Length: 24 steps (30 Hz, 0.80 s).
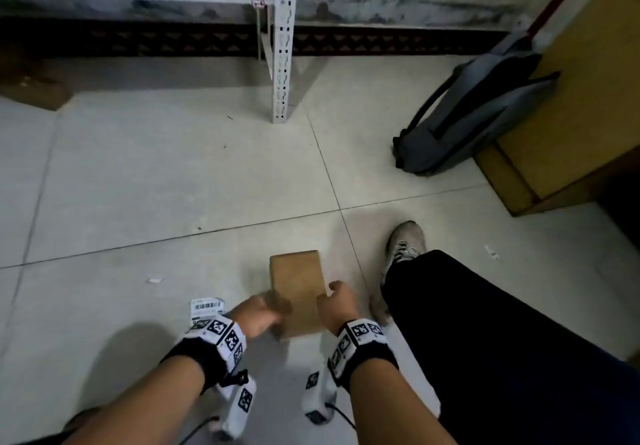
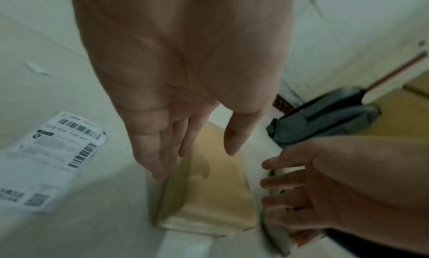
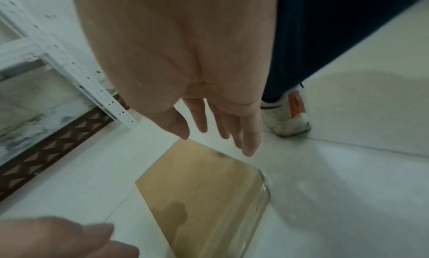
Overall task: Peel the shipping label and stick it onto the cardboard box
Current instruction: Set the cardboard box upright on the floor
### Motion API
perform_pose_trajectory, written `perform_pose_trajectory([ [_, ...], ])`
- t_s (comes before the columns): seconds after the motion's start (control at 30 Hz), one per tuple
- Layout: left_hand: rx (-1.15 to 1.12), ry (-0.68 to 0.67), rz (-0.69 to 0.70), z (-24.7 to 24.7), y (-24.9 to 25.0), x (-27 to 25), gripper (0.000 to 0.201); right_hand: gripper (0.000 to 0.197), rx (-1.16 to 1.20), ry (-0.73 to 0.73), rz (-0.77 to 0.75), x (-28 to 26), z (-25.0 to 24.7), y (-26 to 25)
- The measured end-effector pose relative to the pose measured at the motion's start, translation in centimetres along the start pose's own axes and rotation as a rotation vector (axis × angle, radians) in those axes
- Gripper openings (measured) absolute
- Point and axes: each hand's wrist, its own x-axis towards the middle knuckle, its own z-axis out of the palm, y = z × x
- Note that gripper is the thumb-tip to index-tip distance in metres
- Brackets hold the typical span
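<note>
Head view: lying low in the centre, cardboard box (image 1: 298, 292), flanked by left hand (image 1: 254, 316) and right hand (image 1: 337, 302); shipping label (image 1: 206, 308) lying on the floor tiles (image 1: 156, 185) lower left. Left wrist view: reaching with straight, spread fingers (image 2: 160, 152), holding nothing, box below. Right wrist view: hovering relaxed, empty, above the box's upper edge.

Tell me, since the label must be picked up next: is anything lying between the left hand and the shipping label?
Nothing visible does. The shipping label lies on bare floor tile beside the left hand, which hangs open at the cardboard box.
</note>
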Motion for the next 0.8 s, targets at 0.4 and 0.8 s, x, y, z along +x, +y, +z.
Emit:
perform_pose_trajectory([
  [0.4, -0.297, 0.137, -0.141, 0.1, -2.4, 7.7, 0.027, 0.039, -0.085, -0.073, 0.072, 6.0, 3.3, 1.9],
  [0.8, -0.26, 0.161, -0.102, -2.3, 1.9, 5.0, 0.044, 0.035, 0.086, 0.036, 0.005, 3.4, 0.6, -2.4],
])
